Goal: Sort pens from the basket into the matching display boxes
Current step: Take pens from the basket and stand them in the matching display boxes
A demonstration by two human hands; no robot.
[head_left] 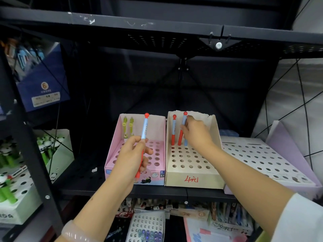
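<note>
Red-and-blue pens (180,131) stand in a cream box (192,179) beside a pink box (111,165) on black shelving (78,180).

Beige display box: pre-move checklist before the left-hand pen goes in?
1. Right hand pinches a blue-and-red pen at the beige display box back row; seated or not: cannot tell.
2. Left hand grip on the spare blue-and-red pen: ok, upright.
3. Free holes in the beige box: ok, front rows open.
4. Match: ok, two like pens stand there.
5. Pink display box holds green pens: not ok as target.
</note>
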